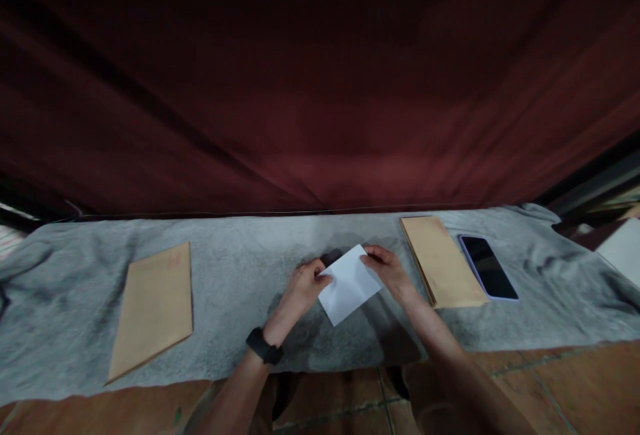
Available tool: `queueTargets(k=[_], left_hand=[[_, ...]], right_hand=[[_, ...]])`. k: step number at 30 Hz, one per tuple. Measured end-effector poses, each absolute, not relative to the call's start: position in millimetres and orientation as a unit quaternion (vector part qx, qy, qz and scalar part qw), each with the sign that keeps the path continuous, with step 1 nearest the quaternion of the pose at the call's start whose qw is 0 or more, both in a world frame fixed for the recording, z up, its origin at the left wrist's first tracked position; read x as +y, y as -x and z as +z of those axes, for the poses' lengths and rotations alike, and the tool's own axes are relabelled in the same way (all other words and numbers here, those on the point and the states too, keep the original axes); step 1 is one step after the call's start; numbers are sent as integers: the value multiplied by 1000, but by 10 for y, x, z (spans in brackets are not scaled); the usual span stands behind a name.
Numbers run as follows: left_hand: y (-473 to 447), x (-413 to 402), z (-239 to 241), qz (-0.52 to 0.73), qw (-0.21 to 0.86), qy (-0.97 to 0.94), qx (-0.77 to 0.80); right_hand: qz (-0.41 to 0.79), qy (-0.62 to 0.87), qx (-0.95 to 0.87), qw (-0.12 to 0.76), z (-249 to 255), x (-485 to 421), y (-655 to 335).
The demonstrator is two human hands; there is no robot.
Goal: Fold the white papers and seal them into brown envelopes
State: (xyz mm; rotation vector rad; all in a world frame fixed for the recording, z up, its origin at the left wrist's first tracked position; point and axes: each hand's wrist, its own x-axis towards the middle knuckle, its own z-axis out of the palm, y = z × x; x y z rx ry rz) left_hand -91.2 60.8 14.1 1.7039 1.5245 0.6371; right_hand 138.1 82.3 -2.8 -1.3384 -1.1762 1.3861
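Note:
A folded sheet of white paper (350, 286) is held between both hands above the grey cloth, tilted with its right end higher. My left hand (304, 285) pinches its left edge, thumb on top and fingers behind; a black watch sits on that wrist. At the upper right edge, my right hand (387, 268) grips the paper the same way, its thumb on the face. To the right of that hand lies a stack of brown envelopes (443, 265). Far to the left, another brown envelope (154, 308) rests on the cloth with a faint reddish mark near its top corner.
A phone (489, 268) with a dark screen and pale purple case lies beside the envelope stack. The grey cloth (240, 248) covers the surface up to a dark red hanging fabric (320, 121). Something white (623, 251) shows at the right edge. Brown floor tiles (575, 381) lie below.

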Motion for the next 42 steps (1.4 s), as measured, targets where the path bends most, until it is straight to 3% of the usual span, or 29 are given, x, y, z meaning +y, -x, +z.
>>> queueTargets(k=[5, 12, 21, 26, 42], left_hand=[[896, 608, 96, 328, 548, -557, 530], [825, 632, 17, 425, 559, -449, 553], [771, 604, 76, 419, 638, -388, 517], [752, 617, 169, 474, 622, -327, 531], [897, 755, 111, 545, 439, -376, 607]], right_hand=[[557, 539, -384, 502, -3, 858, -1443], [670, 470, -265, 509, 2, 805, -1389], [633, 534, -322, 459, -12, 774, -1358], [640, 533, -398, 385, -45, 731, -1322], [660, 523, -432, 322, -122, 672, -1275]])
